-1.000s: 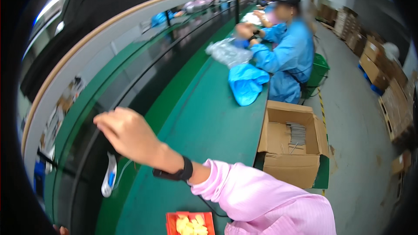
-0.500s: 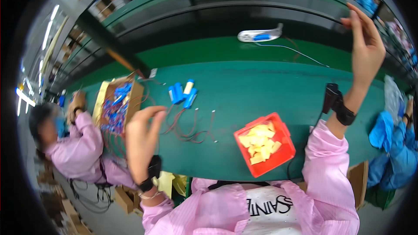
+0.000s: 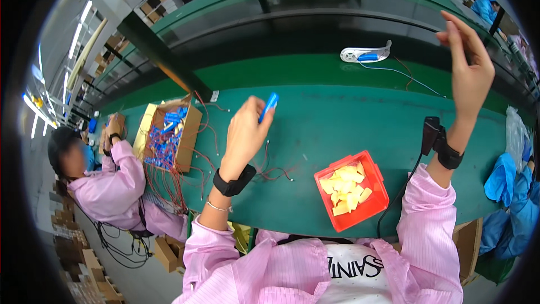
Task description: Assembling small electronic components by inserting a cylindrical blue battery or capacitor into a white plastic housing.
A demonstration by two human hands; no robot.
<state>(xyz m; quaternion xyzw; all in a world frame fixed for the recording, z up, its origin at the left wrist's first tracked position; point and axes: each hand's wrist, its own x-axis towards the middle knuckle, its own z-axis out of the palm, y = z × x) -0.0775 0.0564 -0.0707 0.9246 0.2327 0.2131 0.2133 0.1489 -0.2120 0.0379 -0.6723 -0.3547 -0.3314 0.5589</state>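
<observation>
My left hand (image 3: 246,132) reaches over the middle left of the bench, fingers closed around a blue cylindrical battery (image 3: 270,105) whose upper end sticks out. This hand hides whatever lies directly beneath it. Thin red and black wires (image 3: 274,173) with small white connectors trail on the green bench below the wrist. My right hand (image 3: 471,73) is raised at the far right, thumb and fingertips brought together; anything between them is too small to make out. A red plastic bin (image 3: 368,211) of yellow pieces (image 3: 344,188) stands between my forearms.
At the left, a cardboard box (image 3: 194,135) holds many blue batteries, with wires hanging out. A co-worker in pink (image 3: 109,183) sits beyond it. A white device (image 3: 351,54) with a blue battery lies at the back. Blue-clad people and a clear plastic bag (image 3: 514,129) are at the right.
My left hand has moved forward onto the batteries and closed on one. The right hand stays raised. The whole view has shifted slightly.
</observation>
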